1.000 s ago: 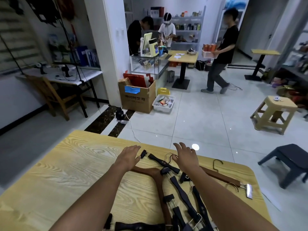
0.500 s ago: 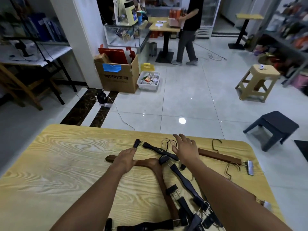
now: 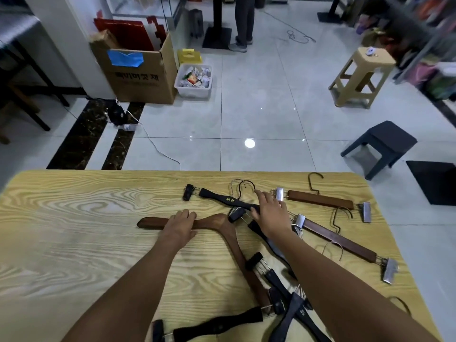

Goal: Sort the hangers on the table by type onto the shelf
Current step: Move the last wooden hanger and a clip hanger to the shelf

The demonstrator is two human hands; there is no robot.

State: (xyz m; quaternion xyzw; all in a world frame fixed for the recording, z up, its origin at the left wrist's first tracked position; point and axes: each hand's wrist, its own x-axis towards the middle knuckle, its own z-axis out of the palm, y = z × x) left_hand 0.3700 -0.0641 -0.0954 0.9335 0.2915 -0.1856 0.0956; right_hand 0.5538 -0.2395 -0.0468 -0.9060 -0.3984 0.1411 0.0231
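Nearest you, well back from your fingertips and beneath both forearms, a heap of black hangers (image 3: 291,309) lies crossed on the table (image 3: 86,230), whose yellow top shows a bold, swirling wood grain. They are slim matte bars with wire stems and small clips. The wavy black hanger (image 3: 217,327) lies roughly left to right at the near edge.

Your left hand (image 3: 181,224) holds the brown coat hanger (image 3: 229,233), a smooth, dark-stained wooden piece bent into a broad V. Your fingers (image 3: 183,214) lie together, folded over the far edge of its left arm, with your thumb on the near edge. That arm runs leftward past your fingers to a rounded tip. The other arm runs from the bend, right of your thumb, back toward you into the heap.

Your right hand (image 3: 270,213) rests on the black clip hanger (image 3: 222,197), fingers fairly straight and slightly apart, the index finger (image 3: 259,195) beside thin wire hooks. The bar, marked with small gold characters, stretches from under your palm toward the far left and ends in a black clip.

Just right of those fingers lie a brown clip hanger (image 3: 320,199) and, nearer you, a second brown clip hanger (image 3: 338,239). Both are straight wooden bars with shiny metal clips and curved hooks, slanting from far left to near right.

Beyond your fingertips, on glossy pale tiles, stand a cardboard box (image 3: 138,75), a white plastic bin (image 3: 193,82), a beige stool (image 3: 362,75) and a dark stool (image 3: 385,144).
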